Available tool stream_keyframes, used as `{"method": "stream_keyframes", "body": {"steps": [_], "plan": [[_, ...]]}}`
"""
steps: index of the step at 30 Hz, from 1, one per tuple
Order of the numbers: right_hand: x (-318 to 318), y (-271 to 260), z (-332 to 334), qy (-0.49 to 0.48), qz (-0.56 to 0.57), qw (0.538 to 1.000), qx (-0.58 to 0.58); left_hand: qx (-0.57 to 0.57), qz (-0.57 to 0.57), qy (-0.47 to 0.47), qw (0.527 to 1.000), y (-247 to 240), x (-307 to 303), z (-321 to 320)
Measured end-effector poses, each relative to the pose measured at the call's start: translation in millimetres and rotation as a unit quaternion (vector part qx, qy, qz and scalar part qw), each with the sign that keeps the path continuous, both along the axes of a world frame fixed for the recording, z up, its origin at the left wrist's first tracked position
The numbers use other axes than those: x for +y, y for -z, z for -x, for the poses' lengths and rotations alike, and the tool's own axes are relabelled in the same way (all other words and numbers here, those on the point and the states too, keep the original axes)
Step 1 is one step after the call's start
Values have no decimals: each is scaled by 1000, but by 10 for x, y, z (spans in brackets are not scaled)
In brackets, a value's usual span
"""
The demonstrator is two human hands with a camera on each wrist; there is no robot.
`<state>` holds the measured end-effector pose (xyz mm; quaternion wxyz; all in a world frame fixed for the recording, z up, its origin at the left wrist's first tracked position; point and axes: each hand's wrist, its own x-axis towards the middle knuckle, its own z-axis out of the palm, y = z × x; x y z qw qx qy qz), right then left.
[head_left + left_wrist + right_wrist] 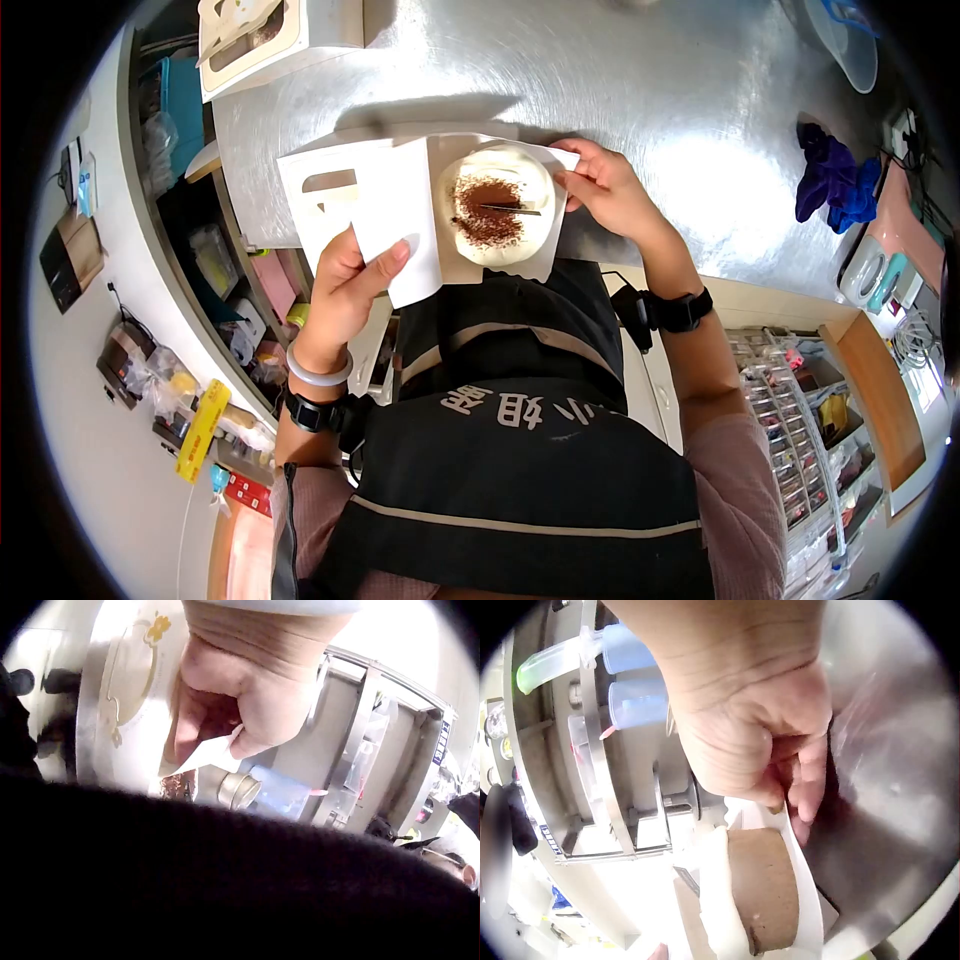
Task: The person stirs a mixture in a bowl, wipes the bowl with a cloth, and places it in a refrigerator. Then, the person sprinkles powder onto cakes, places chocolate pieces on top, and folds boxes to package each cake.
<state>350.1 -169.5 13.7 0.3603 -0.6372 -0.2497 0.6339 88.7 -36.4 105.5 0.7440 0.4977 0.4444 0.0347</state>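
A round cake (498, 205) with cream and brown powder on top sits in a partly unfolded white box (398, 215); a thin dark piece lies on the powder. My left hand (350, 285) grips the box's left part, thumb on the white panel. With thumb and fingers, my right hand (612, 190) pinches the box's right edge. The right wrist view shows the cake's brown side (763, 889) and the right hand (757, 742) at the white wall (806, 900). In the left wrist view, the left hand (240, 697) holds a white flap (210, 754), its curled fingers partly shadowed.
Another box with a window (330, 30) stands at the metal table's (640, 100) back left. Purple and blue cloths (835, 180) lie at the right, with a clear container (848, 50) behind them. Shelves (225, 250) stand beyond the table's left side.
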Motion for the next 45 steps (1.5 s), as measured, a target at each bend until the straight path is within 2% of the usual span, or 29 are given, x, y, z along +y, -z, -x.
{"method": "stream_keyframes", "body": {"steps": [2, 3, 5, 6, 10, 14, 17, 18, 19, 21, 23, 25, 26, 28, 29, 30, 31, 32, 35, 37, 38, 39, 40, 45], "plan": [[75, 16, 42, -14, 0, 1000, -7, -34, -25, 45, 998, -22, -24, -9], [92, 34, 58, -14, 0, 1000, -4, -31, -25, 45, 998, -44, -56, -40], [126, 92, 83, -35, -26, 996, -77, -22, -13, 19, 999, -87, -126, -123], [136, 134, 124, -3, -64, 992, -106, -18, -32, 23, 999, -90, -138, -147], [154, 203, 189, 69, -37, 980, -183, 9, -44, 39, 998, -74, -244, -171], [199, 150, 211, 73, -14, 983, -167, -4, -28, 8, 1000, -132, -436, -473], [274, 148, 249, 42, -43, 975, -214, 1, -12, 10, 1000, -146, -565, -649], [304, 71, 206, 5, 0, 978, -209, 13, -24, 19, 999, -155, -613, -730], [319, 63, 204, 37, -58, 973, -220, 23, -40, 27, 999, -142, -648, -805], [357, 55, 122, 62, -79, 980, -175, -27, -10, -49, 998, -88, -714, -923], [343, 84, 49, 47, -85, 974, -206, -32, -4, -35, 999, -74, -709, -917], [336, 35, -23, -87, -98, 914, -385, -37, 1, 38, 999, -221, -631, -936], [357, -7, -49, -94, -105, 904, -403, -98, 99, 27, 990, -269, -508, -899], [365, -86, -145, -117, -104, 910, -385, -154, -107, 126, 974, -262, -133, -881], [328, -119, -200, -123, -83, 915, -375, -83, -159, 73, 981, -316, -44, -859], [217, -118, -238, -115, -72, 919, -370, -95, -218, 99, 966, -317, 149, -926], [53, -116, -286, -25, -95, 927, -361, -55, -303, 137, 941, -312, 300, -1023], [-111, -117, -338, 64, -119, 927, -350, -23, -332, 179, 926, -279, 414, -1140], [-650, -335, -278, 66, -86, 946, -304, -47, -313, 426, 848, -43, 667, -1572], [-876, -422, -57, 144, -16, 976, -163, -51, -161, 440, 882, 196, 616, -1604], [-918, -390, 88, 153, -13, 976, -157, -79, -159, 485, 856, 310, 655, -1550], [-920, -326, 243, 199, -74, 966, -148, -75, -157, 494, 852, 335, 642, -1523], [-901, -263, 342, 246, -135, 949, -142, -73, -161, 480, 860, 322, 626, -1493], [-646, -28, 407, 283, -182, 940, -47, -58, -129, 451, 881, 359, 535, -1207]]}}
